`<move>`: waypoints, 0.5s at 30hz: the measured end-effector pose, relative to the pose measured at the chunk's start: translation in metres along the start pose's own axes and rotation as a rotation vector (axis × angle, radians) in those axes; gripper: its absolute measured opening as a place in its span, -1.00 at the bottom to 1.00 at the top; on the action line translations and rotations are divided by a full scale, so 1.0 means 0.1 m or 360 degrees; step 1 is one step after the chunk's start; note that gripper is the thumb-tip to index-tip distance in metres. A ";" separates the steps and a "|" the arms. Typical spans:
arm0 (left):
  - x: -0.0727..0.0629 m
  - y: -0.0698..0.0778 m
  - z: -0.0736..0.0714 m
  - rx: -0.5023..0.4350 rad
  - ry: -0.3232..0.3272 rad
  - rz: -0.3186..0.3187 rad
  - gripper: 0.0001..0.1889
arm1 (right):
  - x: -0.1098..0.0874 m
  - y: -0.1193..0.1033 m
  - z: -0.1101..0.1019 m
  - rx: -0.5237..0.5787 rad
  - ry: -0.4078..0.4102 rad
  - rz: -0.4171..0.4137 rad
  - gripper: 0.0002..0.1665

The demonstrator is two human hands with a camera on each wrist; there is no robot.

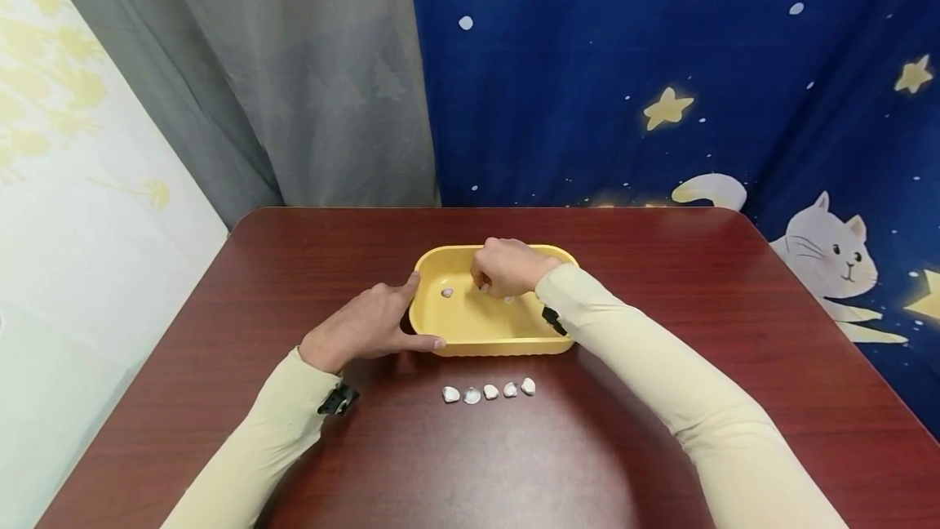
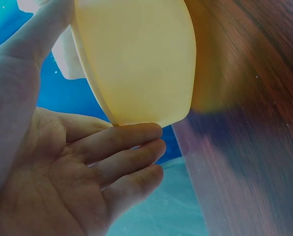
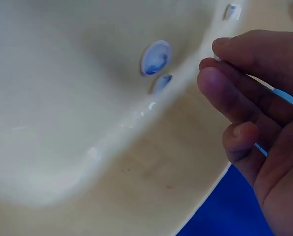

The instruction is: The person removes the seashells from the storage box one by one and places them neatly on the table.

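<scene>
A yellow plastic basin sits on the table with a few small seashells on its floor. My right hand reaches down inside it. In the right wrist view the right hand's thumb and forefinger pinch a small white piece, mostly hidden by the fingertips, that looks like a shell. My left hand spans the basin's left end, thumb at the front rim and fingers along the side. Seen from the left wrist, its fingers are nearly straight against the basin's outer wall.
Several whitish seashells lie in a row on the dark red wooden table, in front of the basin. Grey and blue curtains hang behind the table's far edge. A pale wall panel stands at the left.
</scene>
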State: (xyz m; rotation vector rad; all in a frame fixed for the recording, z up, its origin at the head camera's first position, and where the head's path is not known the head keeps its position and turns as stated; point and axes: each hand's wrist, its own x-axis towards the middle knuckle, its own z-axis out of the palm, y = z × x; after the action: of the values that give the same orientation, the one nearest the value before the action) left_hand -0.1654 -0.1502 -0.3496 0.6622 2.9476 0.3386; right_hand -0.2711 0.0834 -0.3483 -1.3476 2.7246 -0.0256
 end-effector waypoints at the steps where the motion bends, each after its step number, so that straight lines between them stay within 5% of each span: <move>1: 0.00 0.00 0.00 0.0000 -0.0002 0.0003 0.23 | -0.01 0.00 -0.02 0.0009 -0.0004 0.0000 -0.83; 15: 0.00 -0.01 0.00 -0.0023 -0.0011 0.0002 0.24 | -0.22 -0.09 -0.33 0.0017 0.0044 -0.0085 -0.87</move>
State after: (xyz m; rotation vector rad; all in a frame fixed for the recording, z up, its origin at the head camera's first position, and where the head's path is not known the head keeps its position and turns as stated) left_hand -0.1654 -0.1507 -0.3500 0.6625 2.9352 0.3562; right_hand -0.2541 0.0946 -0.3131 -1.4276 2.7063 -0.0639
